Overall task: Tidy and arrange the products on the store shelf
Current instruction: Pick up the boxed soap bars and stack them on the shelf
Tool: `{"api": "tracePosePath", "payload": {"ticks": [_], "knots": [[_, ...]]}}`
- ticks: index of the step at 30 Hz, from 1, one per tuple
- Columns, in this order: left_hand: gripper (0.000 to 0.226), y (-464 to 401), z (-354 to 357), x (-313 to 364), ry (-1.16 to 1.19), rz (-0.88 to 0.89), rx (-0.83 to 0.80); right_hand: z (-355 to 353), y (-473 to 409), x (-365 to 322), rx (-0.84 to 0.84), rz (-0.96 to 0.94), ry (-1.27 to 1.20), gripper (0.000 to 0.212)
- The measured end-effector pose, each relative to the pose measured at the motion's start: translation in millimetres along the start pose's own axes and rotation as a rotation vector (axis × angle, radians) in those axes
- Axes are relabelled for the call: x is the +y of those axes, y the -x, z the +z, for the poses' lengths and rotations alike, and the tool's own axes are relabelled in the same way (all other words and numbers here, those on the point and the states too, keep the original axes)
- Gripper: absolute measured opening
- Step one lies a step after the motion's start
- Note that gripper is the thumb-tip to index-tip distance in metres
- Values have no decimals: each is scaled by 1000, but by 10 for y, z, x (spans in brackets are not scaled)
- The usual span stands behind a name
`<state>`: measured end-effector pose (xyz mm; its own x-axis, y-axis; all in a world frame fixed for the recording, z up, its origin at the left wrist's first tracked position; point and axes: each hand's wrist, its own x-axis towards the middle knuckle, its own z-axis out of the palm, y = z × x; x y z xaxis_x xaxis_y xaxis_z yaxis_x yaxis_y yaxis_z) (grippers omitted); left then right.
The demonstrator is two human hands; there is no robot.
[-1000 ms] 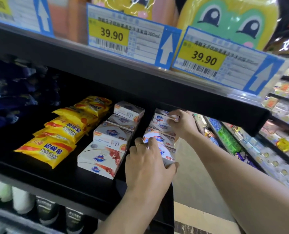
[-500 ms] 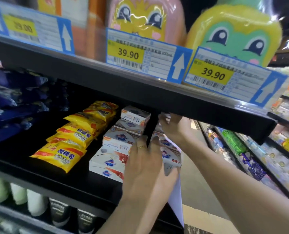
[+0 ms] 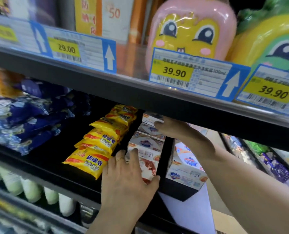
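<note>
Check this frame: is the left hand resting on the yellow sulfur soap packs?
No, the left hand grips the front white soap box, just right of the yellow sulfur soap packs.

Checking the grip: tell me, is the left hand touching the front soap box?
Touching. The head view shows the left hand wrapped over the front soap box, thumb against its side.

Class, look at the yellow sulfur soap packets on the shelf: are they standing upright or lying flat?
Lying flat. The yellow sulfur soap packets rest label-up, overlapping in a row running back along the black shelf.
</note>
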<state>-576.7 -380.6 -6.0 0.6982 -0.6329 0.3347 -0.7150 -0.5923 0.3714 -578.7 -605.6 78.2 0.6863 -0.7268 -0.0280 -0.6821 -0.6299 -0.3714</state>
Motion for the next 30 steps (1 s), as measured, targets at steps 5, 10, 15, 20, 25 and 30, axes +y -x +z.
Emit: {"api": "tracePosePath", "payload": {"ticks": [5, 10, 15, 20, 25, 30], "knots": [[100, -3, 79, -44, 69, 4, 2, -31, 141, 0, 15, 6, -59, 41], [93, 4, 45, -76, 167, 1, -12, -44, 316, 80, 14, 3, -198, 45], [93, 117, -128, -125, 205, 2, 10, -198, 610, 104, 20, 4, -13, 54], [94, 362, -311, 52, 282, 72, 39, -250, 872, 327, 292, -95, -84, 32], [94, 561, -225, 372, 374, 127, 26, -426, 1135, 584, 286, -81, -44, 36], [99, 588, 56, 605, 375, 126, -14, -484, 1220, 812, 292, 12, 18, 32]]}}
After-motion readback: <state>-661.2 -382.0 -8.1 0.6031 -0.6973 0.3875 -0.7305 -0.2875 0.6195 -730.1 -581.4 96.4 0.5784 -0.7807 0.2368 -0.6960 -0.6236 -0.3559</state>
